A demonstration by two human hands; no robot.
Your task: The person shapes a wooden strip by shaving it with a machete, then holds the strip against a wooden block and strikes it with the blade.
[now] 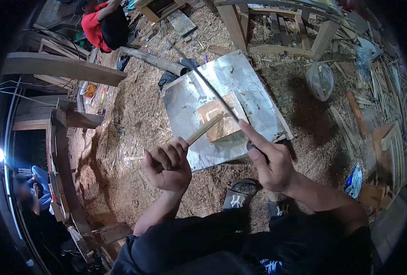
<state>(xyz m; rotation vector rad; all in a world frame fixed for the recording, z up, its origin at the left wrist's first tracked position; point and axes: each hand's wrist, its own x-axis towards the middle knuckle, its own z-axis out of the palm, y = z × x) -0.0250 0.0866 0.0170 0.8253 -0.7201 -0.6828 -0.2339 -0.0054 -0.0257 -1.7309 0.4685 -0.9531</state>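
Note:
My left hand (167,166) is closed around a wooden stick (204,130), whose far end points over a wooden block (224,132). In my right hand (273,167) is a long, narrow, dark blade-like tool (208,86), seen nearly edge-on, with my index finger laid along it. The tool reaches up and left, crossing above the stick's far end and the block in this view. Beneath lies a worn, pale square board (254,118), with the block near its middle. My right fingers partly hide the tool's handle.
Wood shavings (134,114) cover the ground. A person in red (93,30) sits at the upper left, another person (38,192) at the lower left. Wooden frames (233,27) stand at the back, a plastic bag (320,81) at right. A thick beam (66,68) juts in from the left.

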